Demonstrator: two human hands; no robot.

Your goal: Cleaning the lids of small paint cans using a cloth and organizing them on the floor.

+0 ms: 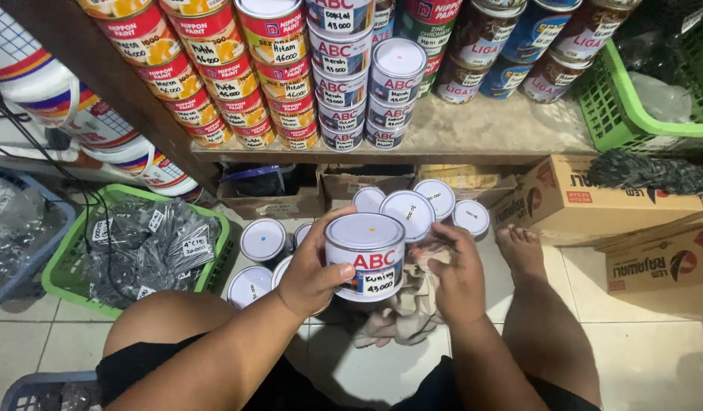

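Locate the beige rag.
In the head view, the crumpled beige cloth rag lies on the tiled floor at centre, under the right hand, just below the white-lidded paint can the left hand holds.

White-lidded paint tin (365, 257) upright; beige rag (412, 308) crumpled beneath.

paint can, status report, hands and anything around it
Left hand grips paint can, held up. Right hand on rag beside it. More cans on floor behind, nothing blocking.

I see my left hand (313, 270) gripping a white-lidded can (364, 262) over the floor (656, 358), my right hand (459, 274) on a beige rag (401, 316); more cans (412, 209) stand behind.
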